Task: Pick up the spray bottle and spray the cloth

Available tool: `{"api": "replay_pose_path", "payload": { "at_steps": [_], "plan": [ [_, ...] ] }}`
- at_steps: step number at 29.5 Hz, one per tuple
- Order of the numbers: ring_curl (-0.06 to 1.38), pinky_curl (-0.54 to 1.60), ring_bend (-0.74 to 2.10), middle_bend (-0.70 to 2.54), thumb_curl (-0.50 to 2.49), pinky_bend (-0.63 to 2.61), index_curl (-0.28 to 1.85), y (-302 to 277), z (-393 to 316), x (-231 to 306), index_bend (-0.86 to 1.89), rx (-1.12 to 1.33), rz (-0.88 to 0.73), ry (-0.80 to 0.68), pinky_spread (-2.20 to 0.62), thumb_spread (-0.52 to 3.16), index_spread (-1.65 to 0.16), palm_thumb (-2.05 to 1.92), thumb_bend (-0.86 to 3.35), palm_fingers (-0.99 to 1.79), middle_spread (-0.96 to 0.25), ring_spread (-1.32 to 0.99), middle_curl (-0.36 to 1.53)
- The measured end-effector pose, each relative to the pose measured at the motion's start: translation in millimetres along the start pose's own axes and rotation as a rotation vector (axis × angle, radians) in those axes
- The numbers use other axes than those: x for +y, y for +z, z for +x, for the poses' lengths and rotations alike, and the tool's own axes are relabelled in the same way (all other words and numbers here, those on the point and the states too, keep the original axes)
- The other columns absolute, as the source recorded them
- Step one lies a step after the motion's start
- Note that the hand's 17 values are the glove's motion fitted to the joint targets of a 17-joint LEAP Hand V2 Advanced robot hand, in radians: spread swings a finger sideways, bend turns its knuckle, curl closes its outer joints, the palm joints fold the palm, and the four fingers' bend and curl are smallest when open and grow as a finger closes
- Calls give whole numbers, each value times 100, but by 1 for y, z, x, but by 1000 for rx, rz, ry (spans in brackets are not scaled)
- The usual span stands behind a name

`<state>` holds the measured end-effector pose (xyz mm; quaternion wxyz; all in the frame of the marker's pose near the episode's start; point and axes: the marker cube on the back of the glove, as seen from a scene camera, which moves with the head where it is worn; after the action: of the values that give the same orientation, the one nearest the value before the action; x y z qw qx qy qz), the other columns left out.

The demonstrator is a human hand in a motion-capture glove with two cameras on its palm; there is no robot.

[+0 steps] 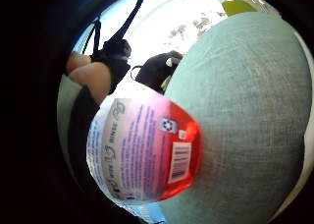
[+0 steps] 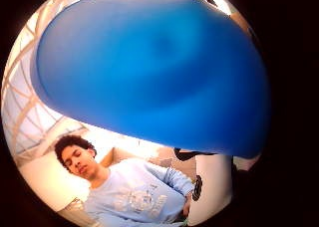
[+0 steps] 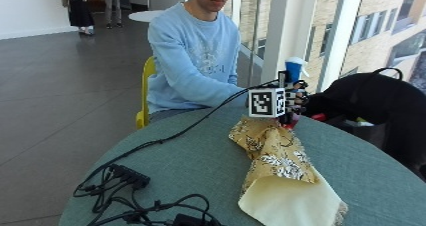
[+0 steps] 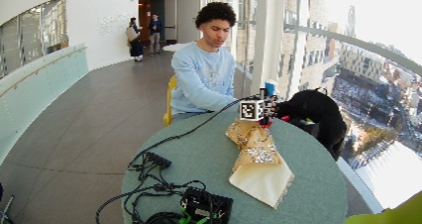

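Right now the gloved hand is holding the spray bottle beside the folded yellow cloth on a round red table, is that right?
Not quite: the table is grey-green, not red, as the outside view shows. The gloved hand does hold the spray bottle beside the yellow cloth.

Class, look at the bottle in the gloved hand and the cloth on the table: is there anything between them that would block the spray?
Nothing visible does. The right hand holds the spray bottle upright at the far end of the cloth, which lies open on the table. The cables lie off to the near side, and the black bag sits behind the bottle.
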<state>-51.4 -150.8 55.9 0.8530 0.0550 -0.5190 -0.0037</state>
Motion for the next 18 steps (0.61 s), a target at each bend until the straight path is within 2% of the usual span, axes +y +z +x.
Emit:
{"api": "replay_pose_path", "payload": {
  "at_steps": [4,7,12,18],
  "plan": [
    [39,29,49,43,64,16,29,4,-1,7,9,2,-17,-13,17,88,-29,91,-2,87,-10,-9,49],
    [40,31,47,41,61,21,27,-1,-7,10,3,22,3,-31,17,92,-31,88,-4,69,-10,-9,48],
    [39,32,48,41,57,25,20,-26,-28,20,-1,96,42,-71,17,96,-34,85,-4,60,-10,-8,47],
    [38,34,51,42,53,30,16,-74,-48,56,2,194,49,-67,17,99,-36,82,-3,56,-9,-8,46]
  ]
}}
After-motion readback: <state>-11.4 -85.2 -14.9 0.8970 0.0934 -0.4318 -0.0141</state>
